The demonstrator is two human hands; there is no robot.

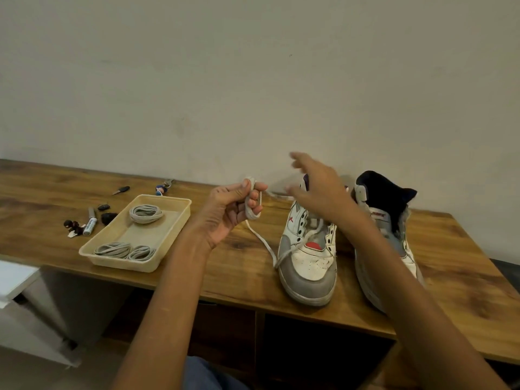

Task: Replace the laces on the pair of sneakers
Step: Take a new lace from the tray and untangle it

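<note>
Two white and grey sneakers stand on the wooden table [239, 280], toes toward me. The left sneaker [308, 257] has a white lace [263, 243] still running through its lowest eyelets. My left hand [233, 213] holds that lace wound around its fingers, left of the shoe. My right hand [318, 187] hovers blurred above the left sneaker's collar with fingers spread and nothing held. The right sneaker [385, 220] shows no lace and is partly hidden by my right forearm.
A cream plastic tray [174, 229] holds three coiled grey laces [145, 213] left of my hands. A marker [90, 224], small dark objects and a small figure [73, 227] lie further left. The wall rises right behind the table.
</note>
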